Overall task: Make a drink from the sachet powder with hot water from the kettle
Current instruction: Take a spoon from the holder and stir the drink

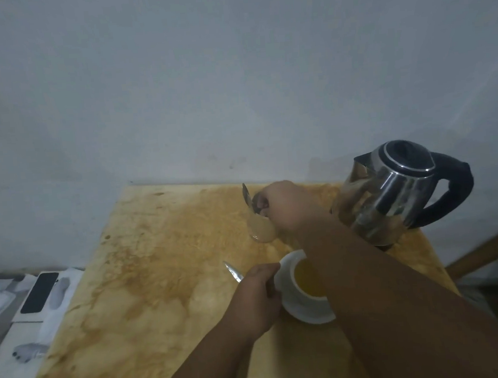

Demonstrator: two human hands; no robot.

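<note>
**A:** Cup [292, 301] first: where do you have it?

**B:** I see the white cup at lower centre-right of the frame, standing on the stained wooden table [147, 274]. It holds a yellow-orange liquid. My right forearm crosses over its right side, so part of the rim is hidden.

**A:** And your left hand?

**B:** The left hand [257, 295] sits just left of the cup, fingers curled against its wall. A silvery, pointed thing [233, 271] sticks out from the top of that hand; it is blurred, so I cannot tell whether it is a torn sachet or a utensil.

**A:** Right hand?

**B:** The right hand [283, 205] is above the cup in the frame, closed around the top of a glass [263, 229] of pale cloudy liquid. A spoon [247, 196] stands in that glass, its handle rising past my fingers.

**A:** The kettle?

**B:** The steel kettle [391, 192] with its black handle stands at the right of the frame, near the table's far edge, lid down. A dark phone [40, 291] lies at the left, off the table.
</note>
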